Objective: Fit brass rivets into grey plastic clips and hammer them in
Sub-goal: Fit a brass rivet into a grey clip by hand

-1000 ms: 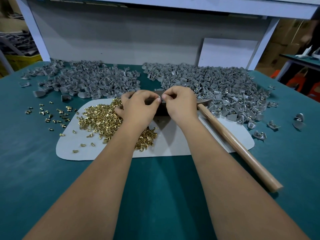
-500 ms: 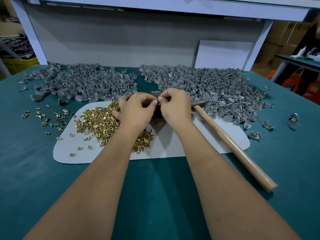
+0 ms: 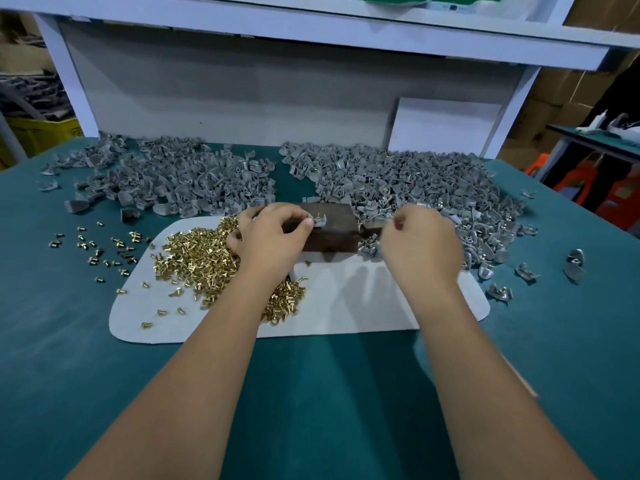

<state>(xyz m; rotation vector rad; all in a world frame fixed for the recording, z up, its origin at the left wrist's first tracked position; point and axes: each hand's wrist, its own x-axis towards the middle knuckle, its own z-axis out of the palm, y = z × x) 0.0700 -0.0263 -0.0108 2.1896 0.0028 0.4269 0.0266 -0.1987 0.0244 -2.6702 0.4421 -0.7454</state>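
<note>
At the far left of the table point(image 3: 86, 358) we have the heap of bare grey clips point(image 3: 180, 181), with loose rivets point(image 3: 100, 247) scattered on the green surface in front of it. On the left end of the white mat point(image 3: 346, 303) lies our main pile of brass rivets point(image 3: 204, 261). Just right of it, our left hand point(image 3: 273, 237) rests at the near left edge of the dark wooden block point(image 3: 329, 230), its thumb and forefinger pinching one grey clip point(image 3: 320, 220) against the block's top, a brass rivet point(image 3: 316, 215) standing upright in it. Half a second ago both hands met over this clip, fingertips together; now the right hand point(image 3: 420, 242) has drawn away to the right, which we read as the rivet being seated and the fitting step done. That hand is blurred and its fingers look curled. The hammer that lay along the right side of the mat is no longer plain to see, with only a faint streak by the right forearm, so we cannot tell whether the hand has closed on its handle. We judge the strike comes next, with the left hand needing to keep the clip square on the block. Beyond, along the far right edge, spreads the heap of riveted clips point(image 3: 415, 181), with a few strays point(image 3: 526, 271) near the right edge.
</note>
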